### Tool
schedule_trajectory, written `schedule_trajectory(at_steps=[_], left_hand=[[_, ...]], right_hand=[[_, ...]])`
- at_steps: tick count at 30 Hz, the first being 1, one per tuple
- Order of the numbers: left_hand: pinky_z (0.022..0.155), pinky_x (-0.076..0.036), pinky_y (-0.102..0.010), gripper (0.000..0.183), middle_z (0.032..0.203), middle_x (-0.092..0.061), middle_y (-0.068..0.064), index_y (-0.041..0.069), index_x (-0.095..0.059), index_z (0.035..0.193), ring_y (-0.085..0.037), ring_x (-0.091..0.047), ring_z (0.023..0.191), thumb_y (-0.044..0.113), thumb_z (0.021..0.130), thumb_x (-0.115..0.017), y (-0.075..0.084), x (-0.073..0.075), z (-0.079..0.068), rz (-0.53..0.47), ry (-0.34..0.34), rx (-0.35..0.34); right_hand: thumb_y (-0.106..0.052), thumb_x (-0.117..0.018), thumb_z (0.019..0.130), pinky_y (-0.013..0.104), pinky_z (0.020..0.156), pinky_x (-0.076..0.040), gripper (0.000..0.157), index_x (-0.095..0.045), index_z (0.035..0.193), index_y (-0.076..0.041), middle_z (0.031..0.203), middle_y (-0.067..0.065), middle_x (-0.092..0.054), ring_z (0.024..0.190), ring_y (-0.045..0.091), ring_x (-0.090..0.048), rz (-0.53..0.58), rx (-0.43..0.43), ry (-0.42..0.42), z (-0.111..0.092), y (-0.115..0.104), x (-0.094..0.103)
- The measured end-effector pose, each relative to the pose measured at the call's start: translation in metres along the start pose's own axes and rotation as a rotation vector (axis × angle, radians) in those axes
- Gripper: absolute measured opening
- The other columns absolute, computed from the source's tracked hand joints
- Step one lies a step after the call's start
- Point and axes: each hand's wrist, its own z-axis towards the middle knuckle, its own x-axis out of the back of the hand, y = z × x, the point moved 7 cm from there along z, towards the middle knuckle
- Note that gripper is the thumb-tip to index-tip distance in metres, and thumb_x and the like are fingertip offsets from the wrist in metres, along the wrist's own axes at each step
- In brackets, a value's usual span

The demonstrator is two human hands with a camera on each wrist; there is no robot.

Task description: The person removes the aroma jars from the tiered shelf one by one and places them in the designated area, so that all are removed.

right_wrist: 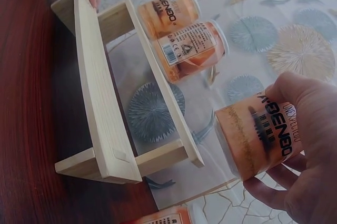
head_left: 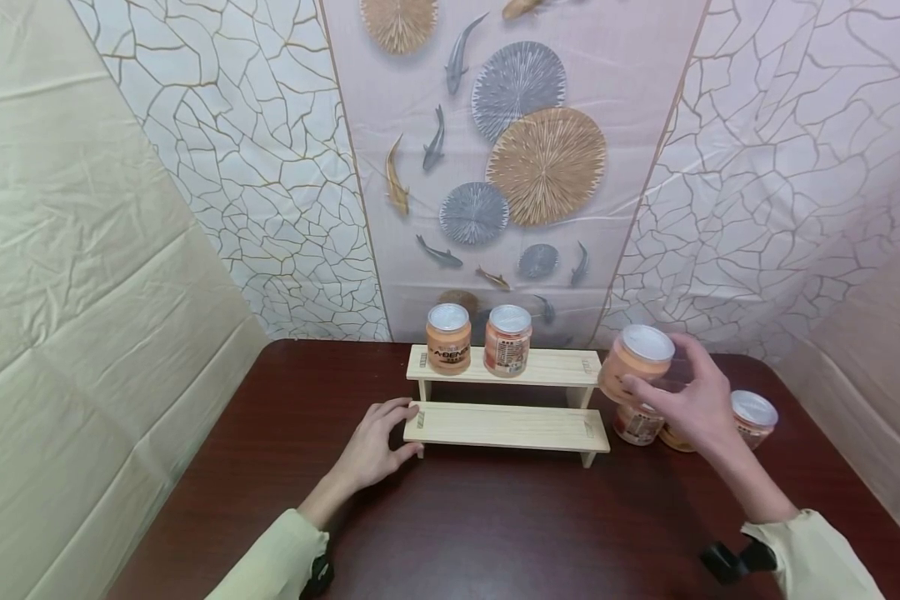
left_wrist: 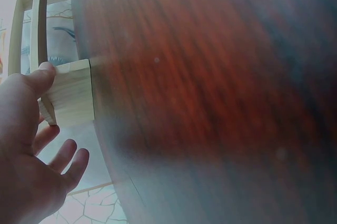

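Observation:
My right hand (head_left: 693, 400) grips an orange-labelled plastic jar (head_left: 636, 362) with a silvery lid, held up off the table by the right end of the two-step wooden shelf (head_left: 506, 425). The right wrist view shows thumb and fingers around the label of this jar (right_wrist: 258, 137). At the shelf's left end, my left hand (head_left: 375, 446) holds the lower step, thumb at the front and fingers behind. On the upper step stand two similar jars, one at the left end (head_left: 448, 340) and another beside it (head_left: 507, 342).
Behind and below the raised jar, more jars stand on the dark wooden table (head_left: 450, 525), including one at its far right (head_left: 753, 417); my right hand partly hides them. A patterned cloth (head_left: 450, 167) hangs behind the table.

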Motion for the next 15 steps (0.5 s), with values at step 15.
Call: schedule_trajectory(at_steps=[15], left_hand=[[0.095,-0.046,-0.052,0.055,0.134,-0.059,-0.018,0.002,-0.066,0.126,-0.036,-0.054,0.114,0.021,0.079,-0.087,-0.001,0.000,0.000,-0.003,-0.008,0.003]], right_hand=[[-0.006,-0.086,0.075,0.008,0.072,-0.047,0.069,-0.050,0.132,0.008,0.116,0.019,-0.056,0.090,-0.006,-0.051,-0.040,-0.005,0.006,-0.012,0.005,0.012]])
